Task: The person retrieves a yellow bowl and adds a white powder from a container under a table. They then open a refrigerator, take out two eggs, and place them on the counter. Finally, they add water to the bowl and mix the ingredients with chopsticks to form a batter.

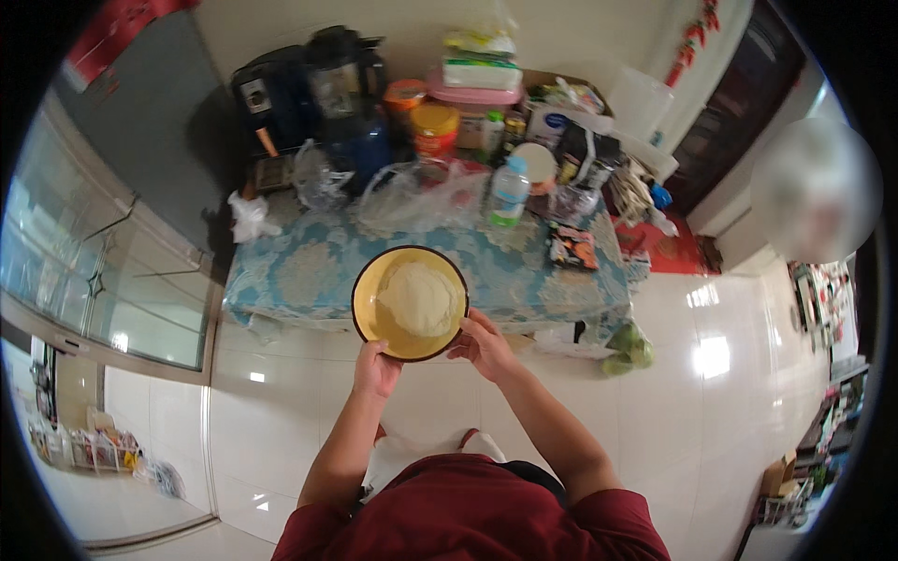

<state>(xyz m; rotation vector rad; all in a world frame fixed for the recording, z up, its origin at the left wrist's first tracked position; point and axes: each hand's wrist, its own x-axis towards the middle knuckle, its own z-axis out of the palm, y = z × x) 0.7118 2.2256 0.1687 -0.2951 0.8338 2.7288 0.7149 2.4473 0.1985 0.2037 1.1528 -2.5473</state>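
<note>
A yellow bowl [373,304] with a dark rim holds a pale lump of dough [421,297]. Both my hands carry it in front of me, above the near edge of the table. My left hand [376,366] grips the bowl's lower left rim. My right hand [481,342] grips its lower right rim. The bowl tilts slightly toward me.
A table with a blue patterned cloth [299,271] stands ahead, crowded at the back with a dark blender [346,84], jars, a plastic bottle [509,192], clear plastic bags [412,194] and boxes. A glossy white tiled floor [711,393] lies around it. A glass sliding door [103,271] runs along the left.
</note>
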